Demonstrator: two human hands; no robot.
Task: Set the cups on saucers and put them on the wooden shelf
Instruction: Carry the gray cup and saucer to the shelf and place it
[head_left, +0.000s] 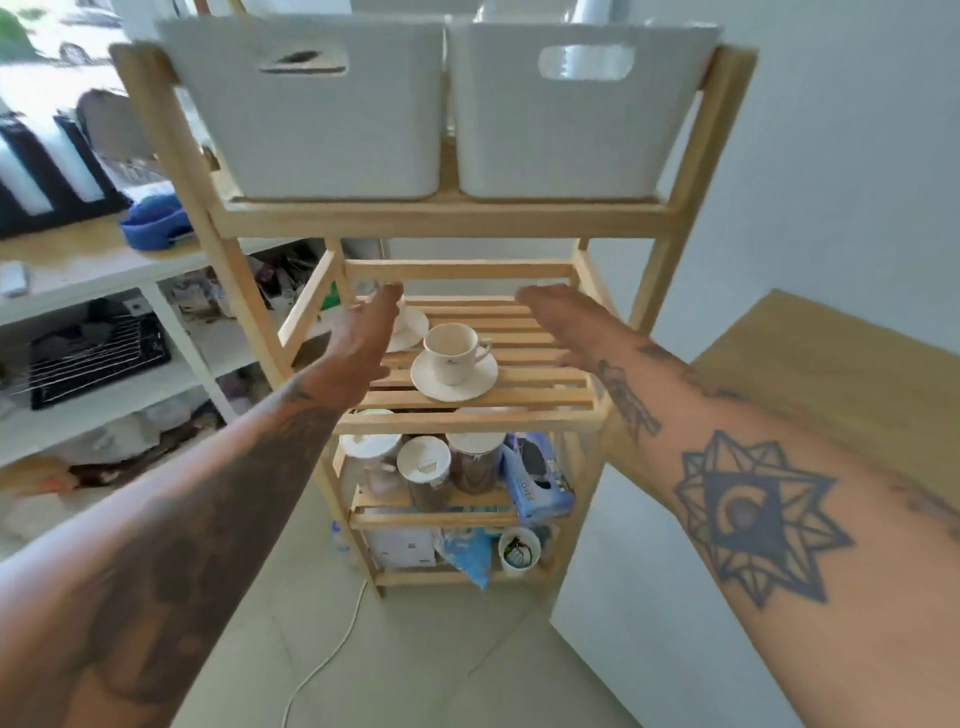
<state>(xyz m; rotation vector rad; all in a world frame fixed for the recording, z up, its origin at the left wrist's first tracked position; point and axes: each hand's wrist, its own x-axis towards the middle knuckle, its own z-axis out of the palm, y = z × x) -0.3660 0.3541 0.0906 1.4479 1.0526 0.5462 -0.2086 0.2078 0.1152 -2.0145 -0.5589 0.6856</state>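
Between open hands (363, 332), cup (451, 349) on saucer (454, 375)

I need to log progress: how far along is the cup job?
Done: one cup sits on its saucer on the slatted wooden shelf. In hand: the left hand is at a second saucer behind; its cup is hidden. The right hand is empty. Nothing else is visibly left.

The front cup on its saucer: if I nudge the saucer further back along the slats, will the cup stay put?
Probably not firmly. The front cup stands loose and upright on its saucer, so it may slide or rattle. Both look glazed, likely slippery and fragile. The shelf is slatted, so the saucer could catch on a gap.
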